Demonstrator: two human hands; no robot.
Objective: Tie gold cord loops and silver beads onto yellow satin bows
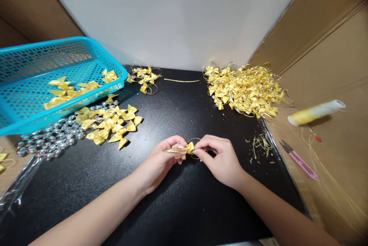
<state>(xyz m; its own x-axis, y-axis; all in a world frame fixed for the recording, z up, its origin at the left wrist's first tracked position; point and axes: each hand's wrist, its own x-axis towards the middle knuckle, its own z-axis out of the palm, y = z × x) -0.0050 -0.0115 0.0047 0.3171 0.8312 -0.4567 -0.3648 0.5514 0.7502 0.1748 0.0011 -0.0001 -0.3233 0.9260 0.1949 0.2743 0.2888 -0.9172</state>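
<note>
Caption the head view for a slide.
Left hand and right hand hold a yellow bow and gold cord over a black tabletop.

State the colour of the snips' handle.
The snips' handle is pink, clearest in the head view.

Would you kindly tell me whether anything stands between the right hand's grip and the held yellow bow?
Nothing visible does: the right hand's grip meets the yellow bow directly. The left hand's grip holds gold cord on the bow's other side.

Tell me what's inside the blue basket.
Several yellow bows lie inside the blue basket, toward its near side and right end. They cover whatever is beneath them, and the basket's near side partly hides anything low behind it.
</note>
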